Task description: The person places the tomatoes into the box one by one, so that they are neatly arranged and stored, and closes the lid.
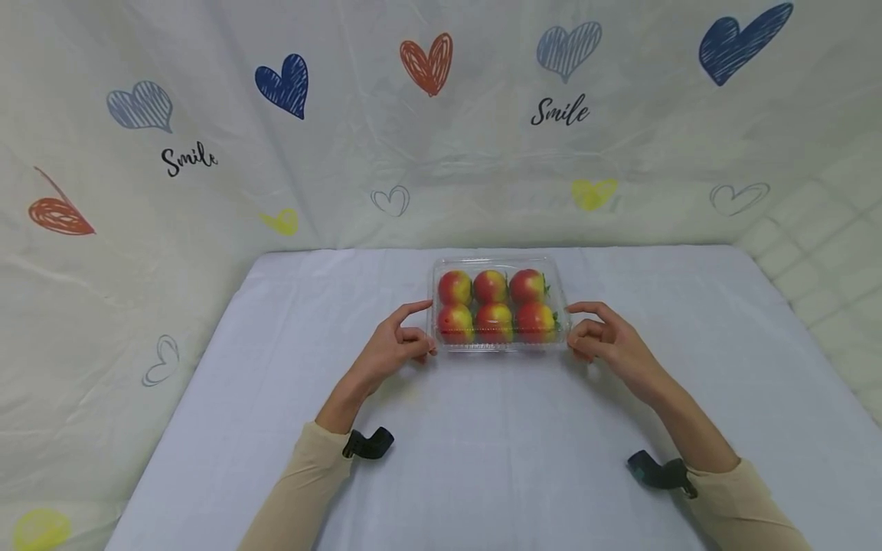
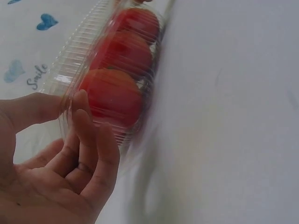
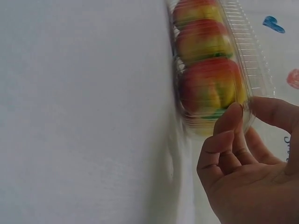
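Note:
A clear plastic clamshell box (image 1: 498, 262) lies near the table's far edge with its lid down. Inside sit several red-and-yellow fruits (image 1: 494, 321) in two rows, some with green leaf tips; they look like apples or peaches. My left hand (image 1: 393, 348) pinches the left end of the box between thumb and fingers, as the left wrist view shows at the rim (image 2: 70, 60). At the opposite end, my right hand (image 1: 613, 344) pinches the box in the same way, thumb at the lid's edge and fingertips below. The box's underside is hidden.
White cloth covers the table (image 1: 496, 444). Behind it hangs a pale curtain (image 1: 482, 153) printed with hearts and "Smile". Dark wrist-worn cameras (image 1: 368, 443) sit on both sleeves. At the right, the side cloth has a grid pattern (image 1: 827, 252).

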A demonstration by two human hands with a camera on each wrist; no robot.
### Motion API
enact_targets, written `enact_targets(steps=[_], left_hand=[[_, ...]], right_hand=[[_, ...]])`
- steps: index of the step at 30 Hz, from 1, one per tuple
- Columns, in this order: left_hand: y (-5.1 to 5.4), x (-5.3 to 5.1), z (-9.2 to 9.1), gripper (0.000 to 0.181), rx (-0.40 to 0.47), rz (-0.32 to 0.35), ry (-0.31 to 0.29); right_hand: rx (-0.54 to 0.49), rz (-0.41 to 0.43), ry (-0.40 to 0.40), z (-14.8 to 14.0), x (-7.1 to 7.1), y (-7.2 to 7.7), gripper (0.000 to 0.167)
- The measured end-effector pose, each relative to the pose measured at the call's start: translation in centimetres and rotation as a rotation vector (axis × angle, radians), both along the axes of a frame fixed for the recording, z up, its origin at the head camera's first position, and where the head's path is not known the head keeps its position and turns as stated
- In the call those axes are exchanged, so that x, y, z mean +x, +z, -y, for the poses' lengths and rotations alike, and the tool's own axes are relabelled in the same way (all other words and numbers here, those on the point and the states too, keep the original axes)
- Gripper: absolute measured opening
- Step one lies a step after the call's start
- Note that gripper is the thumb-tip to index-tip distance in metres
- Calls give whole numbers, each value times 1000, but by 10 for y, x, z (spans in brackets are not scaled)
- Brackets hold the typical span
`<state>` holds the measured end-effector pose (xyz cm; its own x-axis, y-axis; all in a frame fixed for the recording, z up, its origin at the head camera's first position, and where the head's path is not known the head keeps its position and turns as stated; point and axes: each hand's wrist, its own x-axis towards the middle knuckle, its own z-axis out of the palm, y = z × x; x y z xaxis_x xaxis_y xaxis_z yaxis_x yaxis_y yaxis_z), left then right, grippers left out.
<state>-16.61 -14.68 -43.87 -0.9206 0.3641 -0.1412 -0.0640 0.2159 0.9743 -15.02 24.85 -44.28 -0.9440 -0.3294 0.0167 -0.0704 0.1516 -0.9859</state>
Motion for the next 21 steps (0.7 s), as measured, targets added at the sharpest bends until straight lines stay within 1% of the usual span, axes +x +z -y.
enact_targets(steps=[5,9,13,16,21], left_hand=[[0,-1,2,66,-33,13,-9],[0,0,3,67,-59,18,-19],[5,-1,4,65,-94,5,-7],[9,-1,4,63,-132,-35,17],[14,-3,4,63,-184,-131,55]], right_hand=[[41,-31,-20,0,-1,1,41],[117,-56,-65,3,-1,3,40],[212,-101,-123,4,-1,7,41],[255,-153,-170,3,-2,11,41],[266,-199,-224,0,-3,16,39]])
